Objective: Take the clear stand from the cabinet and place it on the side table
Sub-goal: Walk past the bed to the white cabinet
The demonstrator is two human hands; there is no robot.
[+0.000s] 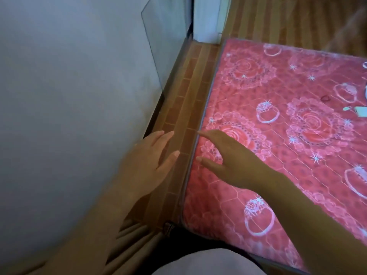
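My left hand (148,157) hovers with fingers spread over the brown wooden bed frame strip (184,108), close to the grey wall. My right hand (228,155) reaches out over the edge of the red patterned mattress (288,135), fingers apart, index finger pointing toward the frame. Neither hand holds anything. A clear glass or acrylic panel (158,42) leans upright against the wall at the top, beyond the frame strip. No cabinet or side table shows in the head view.
The grey wall (69,96) fills the left. A white upright post or unit (208,18) stands at the far end of the strip. Small light-coloured items (357,111) lie on the mattress at the right edge. Wood-grain floor (288,18) lies beyond.
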